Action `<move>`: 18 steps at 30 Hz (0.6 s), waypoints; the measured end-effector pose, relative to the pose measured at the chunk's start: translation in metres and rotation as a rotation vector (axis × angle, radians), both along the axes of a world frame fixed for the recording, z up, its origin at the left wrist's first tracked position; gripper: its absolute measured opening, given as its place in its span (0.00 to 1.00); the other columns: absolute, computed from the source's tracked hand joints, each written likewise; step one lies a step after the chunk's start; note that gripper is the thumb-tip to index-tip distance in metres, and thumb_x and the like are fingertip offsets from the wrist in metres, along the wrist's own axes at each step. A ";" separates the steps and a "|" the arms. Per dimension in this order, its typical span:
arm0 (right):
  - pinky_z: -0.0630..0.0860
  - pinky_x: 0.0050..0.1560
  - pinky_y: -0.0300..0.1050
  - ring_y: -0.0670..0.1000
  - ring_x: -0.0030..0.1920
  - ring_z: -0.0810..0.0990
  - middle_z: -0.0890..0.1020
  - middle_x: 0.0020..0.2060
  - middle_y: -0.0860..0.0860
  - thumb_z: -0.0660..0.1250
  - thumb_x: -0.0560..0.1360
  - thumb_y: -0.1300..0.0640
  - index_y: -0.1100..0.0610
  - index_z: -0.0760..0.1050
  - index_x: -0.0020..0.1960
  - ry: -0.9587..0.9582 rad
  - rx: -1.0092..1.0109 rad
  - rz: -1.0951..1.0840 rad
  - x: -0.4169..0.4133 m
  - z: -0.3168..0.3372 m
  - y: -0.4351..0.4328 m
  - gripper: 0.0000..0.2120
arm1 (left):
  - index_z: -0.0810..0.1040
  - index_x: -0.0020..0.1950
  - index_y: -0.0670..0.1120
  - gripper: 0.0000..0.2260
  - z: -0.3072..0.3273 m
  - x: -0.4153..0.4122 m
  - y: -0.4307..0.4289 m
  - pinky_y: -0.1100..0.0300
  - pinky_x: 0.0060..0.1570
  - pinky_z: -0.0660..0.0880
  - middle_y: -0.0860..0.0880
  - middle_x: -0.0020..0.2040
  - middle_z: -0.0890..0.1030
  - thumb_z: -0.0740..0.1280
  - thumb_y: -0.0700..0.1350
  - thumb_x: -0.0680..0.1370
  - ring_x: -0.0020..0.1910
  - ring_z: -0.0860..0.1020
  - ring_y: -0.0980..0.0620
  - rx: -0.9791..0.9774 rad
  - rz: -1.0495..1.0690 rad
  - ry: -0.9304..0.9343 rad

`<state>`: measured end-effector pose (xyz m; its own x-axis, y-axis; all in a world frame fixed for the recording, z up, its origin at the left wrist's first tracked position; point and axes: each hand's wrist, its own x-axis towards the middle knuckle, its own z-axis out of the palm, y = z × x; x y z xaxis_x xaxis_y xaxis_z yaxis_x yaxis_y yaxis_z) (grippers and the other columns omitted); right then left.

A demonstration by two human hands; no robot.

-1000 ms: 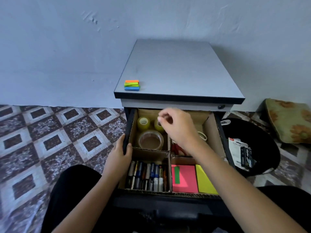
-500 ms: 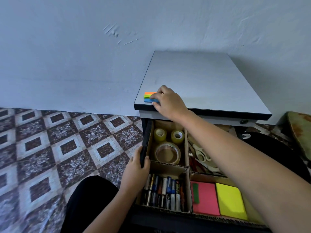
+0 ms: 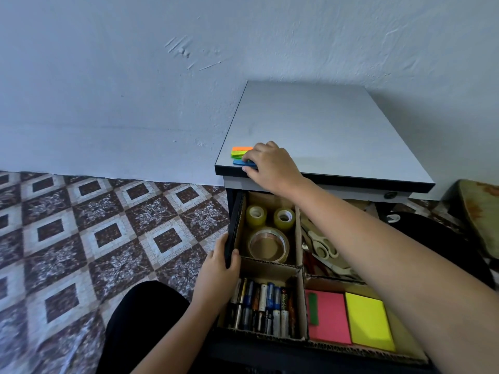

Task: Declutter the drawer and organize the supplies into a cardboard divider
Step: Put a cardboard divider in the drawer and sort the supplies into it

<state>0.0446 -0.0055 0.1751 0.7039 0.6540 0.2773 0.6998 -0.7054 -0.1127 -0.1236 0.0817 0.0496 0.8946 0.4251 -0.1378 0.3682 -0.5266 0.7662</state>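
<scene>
The right hand's [image 3: 272, 168] grip curls narrowly over a small stack of orange, green and blue paper sticky strips [image 3: 240, 151] on the grey cabinet surface [image 3: 324, 130], which stretches beyond it. Below this grip, the left hand [image 3: 216, 276] clasps the black drawer wall [image 3: 232, 228], just beside the brown cardboard divider [image 3: 298, 238] holding clear tape rolls [image 3: 268, 248] and batteries [image 3: 264, 306].

Wall [image 3: 121, 90]: pale blue plaster, with scratch marks [image 3: 183, 49] in the upper area. Floor [image 3: 81, 238]: brown-and-white diamond-pattern tiles. Low cabinet [image 3: 310, 117] stands against the wall; its grey surface [image 3: 351, 147] is edged in black. Floral cushion [image 3: 479, 217] at far right. Lighting soft and even.
</scene>
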 end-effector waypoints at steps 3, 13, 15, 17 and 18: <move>0.68 0.55 0.48 0.54 0.61 0.70 0.76 0.60 0.51 0.60 0.79 0.50 0.54 0.72 0.65 -0.045 -0.043 0.002 -0.002 -0.002 -0.001 0.17 | 0.57 0.74 0.56 0.21 0.001 0.000 0.000 0.64 0.33 0.70 0.47 0.60 0.76 0.56 0.52 0.81 0.42 0.77 0.55 -0.003 0.002 -0.003; 0.69 0.53 0.47 0.53 0.60 0.71 0.77 0.59 0.52 0.59 0.80 0.53 0.55 0.74 0.62 -0.104 0.004 -0.016 -0.004 -0.008 0.000 0.14 | 0.57 0.74 0.56 0.22 -0.001 0.000 0.000 0.61 0.35 0.72 0.46 0.59 0.77 0.56 0.53 0.80 0.45 0.79 0.50 -0.008 0.001 0.012; 0.68 0.53 0.47 0.53 0.60 0.71 0.76 0.59 0.52 0.59 0.79 0.53 0.56 0.74 0.62 -0.124 0.021 -0.017 -0.006 -0.009 -0.001 0.14 | 0.57 0.74 0.56 0.22 -0.002 0.000 0.001 0.60 0.36 0.72 0.46 0.59 0.77 0.56 0.54 0.80 0.45 0.79 0.49 -0.005 0.000 0.010; 0.66 0.52 0.47 0.54 0.60 0.71 0.76 0.58 0.53 0.60 0.79 0.54 0.57 0.75 0.61 -0.157 0.045 -0.014 -0.006 -0.011 -0.001 0.14 | 0.57 0.74 0.56 0.22 -0.001 0.000 0.001 0.60 0.38 0.72 0.47 0.59 0.77 0.56 0.53 0.80 0.46 0.78 0.50 -0.003 0.002 0.008; 0.66 0.52 0.47 0.54 0.59 0.71 0.76 0.58 0.53 0.60 0.79 0.54 0.58 0.76 0.60 -0.172 0.055 -0.014 -0.007 -0.011 -0.001 0.14 | 0.57 0.74 0.56 0.22 -0.002 0.000 0.001 0.60 0.37 0.72 0.47 0.59 0.77 0.56 0.53 0.80 0.45 0.78 0.50 -0.005 0.002 0.006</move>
